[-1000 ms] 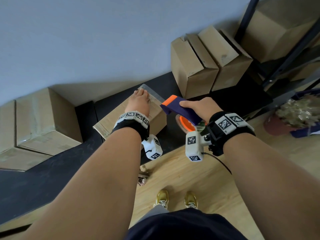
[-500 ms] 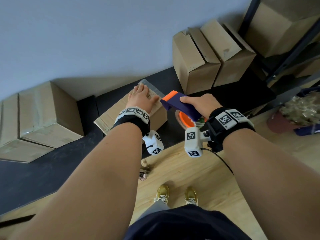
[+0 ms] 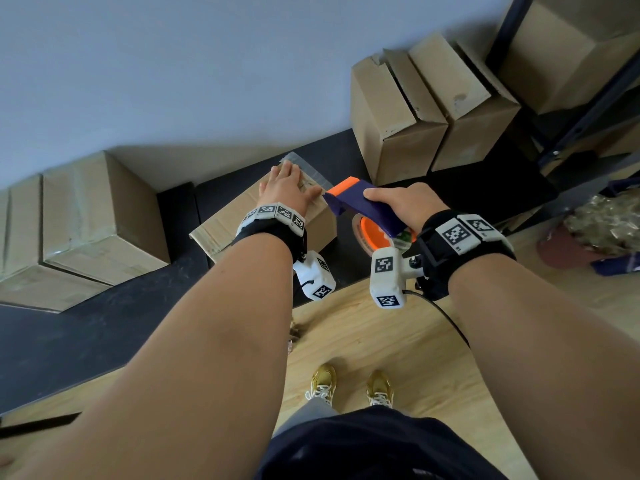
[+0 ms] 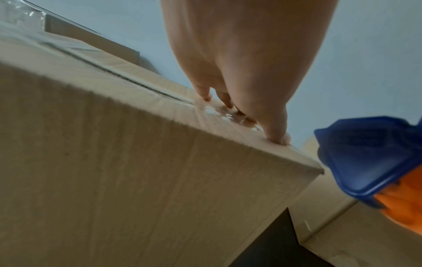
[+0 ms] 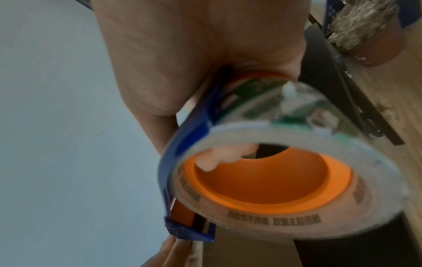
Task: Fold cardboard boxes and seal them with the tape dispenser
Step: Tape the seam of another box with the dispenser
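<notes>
A small cardboard box (image 3: pixel 225 223) (image 4: pixel 137 162) stands on the black mat, with clear tape along its top seam. My left hand (image 3: pixel 287 192) (image 4: pixel 239 72) lies flat on the top, fingers straight, pressing the tape near the right edge. My right hand (image 3: pixel 405 206) (image 5: pixel 182 63) grips the blue and orange tape dispenser (image 3: pixel 360 206) (image 5: pixel 262 171) (image 4: pixel 376 162), fingers curled through the roll's orange core. The dispenser's orange nose sits just off the box's right top corner, beside my left fingers.
Two sealed boxes (image 3: pixel 79 230) lie at the left on the mat. Two upright boxes (image 3: pixel 429 109) stand against the wall behind the dispenser. A black shelf frame (image 3: pixel 588 109) with more boxes and a potted plant (image 3: pixel 602 233) are at the right. The floor is wood.
My left hand has slid a little along the box top toward the near right edge. The dispenser stays by the box's right corner, barely moved.
</notes>
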Demonstrator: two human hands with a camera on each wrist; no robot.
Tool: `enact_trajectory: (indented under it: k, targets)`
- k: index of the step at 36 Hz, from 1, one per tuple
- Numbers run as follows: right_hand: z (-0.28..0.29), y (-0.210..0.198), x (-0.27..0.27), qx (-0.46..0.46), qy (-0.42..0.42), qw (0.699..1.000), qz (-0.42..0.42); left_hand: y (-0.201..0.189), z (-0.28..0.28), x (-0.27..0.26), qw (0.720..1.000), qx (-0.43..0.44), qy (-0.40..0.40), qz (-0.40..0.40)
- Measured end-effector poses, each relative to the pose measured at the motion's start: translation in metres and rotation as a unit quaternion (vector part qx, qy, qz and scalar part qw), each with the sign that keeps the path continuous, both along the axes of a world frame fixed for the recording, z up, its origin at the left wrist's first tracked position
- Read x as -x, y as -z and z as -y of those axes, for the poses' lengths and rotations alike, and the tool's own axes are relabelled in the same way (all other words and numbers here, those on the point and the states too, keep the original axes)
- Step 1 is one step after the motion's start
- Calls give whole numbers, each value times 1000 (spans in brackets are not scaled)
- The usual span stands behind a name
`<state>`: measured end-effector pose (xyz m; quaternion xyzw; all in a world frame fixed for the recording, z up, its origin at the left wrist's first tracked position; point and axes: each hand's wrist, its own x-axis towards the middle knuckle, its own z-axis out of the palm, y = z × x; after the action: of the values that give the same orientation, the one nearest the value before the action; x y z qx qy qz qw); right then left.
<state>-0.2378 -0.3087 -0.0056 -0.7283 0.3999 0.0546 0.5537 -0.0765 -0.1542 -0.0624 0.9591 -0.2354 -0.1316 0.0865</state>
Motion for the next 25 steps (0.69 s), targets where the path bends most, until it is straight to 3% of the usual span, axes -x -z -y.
enact_trajectory:
  k: [13,25]
  targets:
    - [-2,8,6,56,-39,998,-9,-5,2,9,1000,7,-17,7]
    - [2,20,16,16,-86,995,-49,1,2,17,999,5,-29,20]
